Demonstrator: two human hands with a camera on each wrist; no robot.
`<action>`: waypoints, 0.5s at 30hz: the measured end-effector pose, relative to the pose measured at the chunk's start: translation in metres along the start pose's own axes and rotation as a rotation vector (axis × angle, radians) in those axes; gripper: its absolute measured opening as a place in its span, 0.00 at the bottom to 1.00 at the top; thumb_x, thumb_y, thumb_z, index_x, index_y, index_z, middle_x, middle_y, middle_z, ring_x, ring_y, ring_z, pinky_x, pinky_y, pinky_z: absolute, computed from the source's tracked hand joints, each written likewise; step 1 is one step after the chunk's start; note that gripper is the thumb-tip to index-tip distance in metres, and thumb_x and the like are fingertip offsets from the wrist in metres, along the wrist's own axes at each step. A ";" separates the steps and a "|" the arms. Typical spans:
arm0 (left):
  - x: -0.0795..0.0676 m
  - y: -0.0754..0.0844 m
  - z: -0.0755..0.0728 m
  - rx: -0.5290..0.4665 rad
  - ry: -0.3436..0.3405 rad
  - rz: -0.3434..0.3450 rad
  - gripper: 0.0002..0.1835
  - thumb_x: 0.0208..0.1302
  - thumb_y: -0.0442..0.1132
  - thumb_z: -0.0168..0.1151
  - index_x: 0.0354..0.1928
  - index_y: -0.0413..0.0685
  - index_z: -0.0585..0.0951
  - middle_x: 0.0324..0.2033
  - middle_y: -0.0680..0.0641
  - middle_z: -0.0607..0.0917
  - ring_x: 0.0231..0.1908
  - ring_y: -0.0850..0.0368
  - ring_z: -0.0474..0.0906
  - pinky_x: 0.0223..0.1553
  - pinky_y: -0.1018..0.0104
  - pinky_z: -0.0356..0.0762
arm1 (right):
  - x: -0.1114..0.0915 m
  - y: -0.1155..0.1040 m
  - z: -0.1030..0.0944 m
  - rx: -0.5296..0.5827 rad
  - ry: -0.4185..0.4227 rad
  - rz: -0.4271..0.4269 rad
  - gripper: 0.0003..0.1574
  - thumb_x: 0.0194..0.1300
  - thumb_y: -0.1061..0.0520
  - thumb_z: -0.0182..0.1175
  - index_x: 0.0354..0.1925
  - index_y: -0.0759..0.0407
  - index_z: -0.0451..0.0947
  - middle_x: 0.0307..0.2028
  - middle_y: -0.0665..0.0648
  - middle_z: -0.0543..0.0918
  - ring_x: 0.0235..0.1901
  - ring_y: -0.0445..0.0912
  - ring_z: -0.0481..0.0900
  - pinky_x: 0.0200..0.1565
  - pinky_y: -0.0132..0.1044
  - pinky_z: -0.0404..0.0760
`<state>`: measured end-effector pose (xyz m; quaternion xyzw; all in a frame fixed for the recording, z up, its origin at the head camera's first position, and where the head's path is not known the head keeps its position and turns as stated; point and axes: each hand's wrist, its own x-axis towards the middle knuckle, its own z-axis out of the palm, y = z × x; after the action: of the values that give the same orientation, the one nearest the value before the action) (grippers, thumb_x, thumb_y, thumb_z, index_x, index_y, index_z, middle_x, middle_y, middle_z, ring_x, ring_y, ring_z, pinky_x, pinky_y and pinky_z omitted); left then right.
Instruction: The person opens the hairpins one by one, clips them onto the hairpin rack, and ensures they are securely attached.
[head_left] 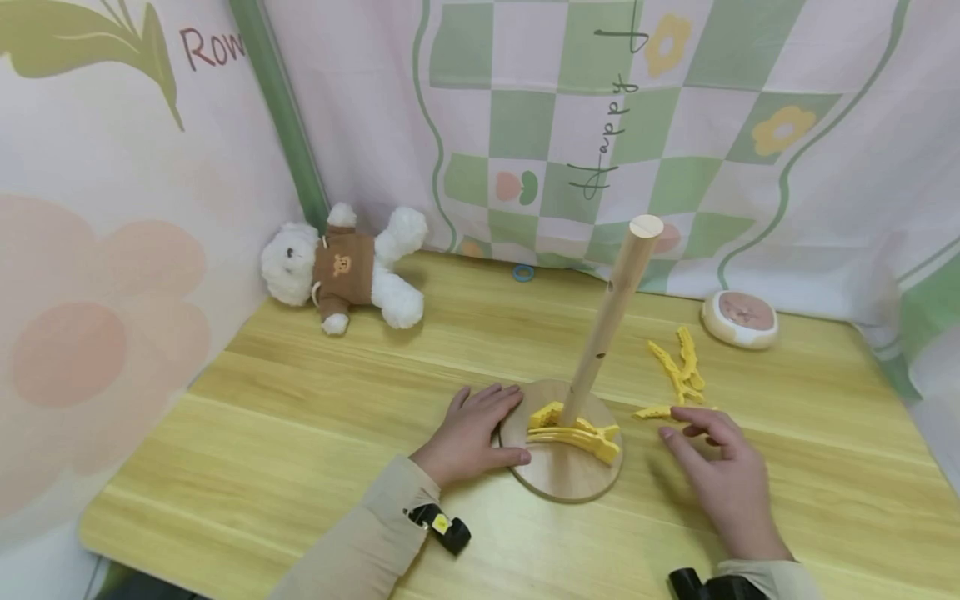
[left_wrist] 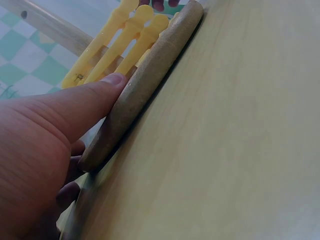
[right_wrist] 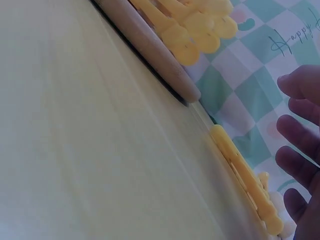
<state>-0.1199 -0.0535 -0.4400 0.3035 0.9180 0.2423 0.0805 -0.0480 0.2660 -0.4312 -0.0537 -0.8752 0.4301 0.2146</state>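
Observation:
A round wooden base (head_left: 562,482) with an upright wooden post (head_left: 611,317) stands on the table; dark holes show along the post. Several slim yellow plastic pieces (head_left: 577,435) with knobbed ends lie on the base around the post's foot. My left hand (head_left: 471,437) rests at the base's left edge, fingers extended, thumb against the rim. My right hand (head_left: 723,471) hovers to the right of the base with loosely bent fingers and nothing between them. Just beyond its fingertips lies a single yellow piece (right_wrist: 245,177) on the table.
More yellow forked pieces (head_left: 681,367) lie right of the post. Farther back are a round white and pink device (head_left: 741,318) and a small blue ring (head_left: 523,272). A white plush toy (head_left: 345,271) in a brown top lies at the back left, near the checked curtain (head_left: 555,125).

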 end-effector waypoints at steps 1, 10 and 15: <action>0.000 -0.001 0.001 0.005 0.003 0.003 0.47 0.62 0.64 0.65 0.77 0.49 0.62 0.75 0.50 0.62 0.76 0.50 0.53 0.75 0.41 0.39 | 0.001 0.001 -0.001 -0.002 0.007 -0.006 0.17 0.61 0.59 0.72 0.49 0.59 0.86 0.44 0.33 0.81 0.43 0.34 0.74 0.44 0.23 0.68; 0.000 -0.001 0.001 0.021 0.007 0.013 0.47 0.62 0.65 0.64 0.76 0.48 0.62 0.75 0.49 0.63 0.76 0.49 0.53 0.75 0.40 0.40 | 0.012 0.013 -0.011 -0.090 0.090 0.064 0.20 0.60 0.58 0.73 0.51 0.61 0.85 0.44 0.41 0.79 0.43 0.31 0.69 0.43 0.26 0.66; 0.001 -0.002 0.000 0.029 -0.003 0.008 0.47 0.63 0.66 0.62 0.77 0.50 0.61 0.76 0.52 0.61 0.76 0.51 0.52 0.75 0.41 0.39 | 0.016 0.017 -0.019 -0.159 0.086 0.183 0.28 0.64 0.53 0.70 0.59 0.61 0.79 0.56 0.59 0.77 0.52 0.46 0.70 0.56 0.38 0.67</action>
<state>-0.1217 -0.0543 -0.4414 0.3087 0.9201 0.2287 0.0763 -0.0555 0.2949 -0.4289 -0.1687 -0.8880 0.3745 0.2068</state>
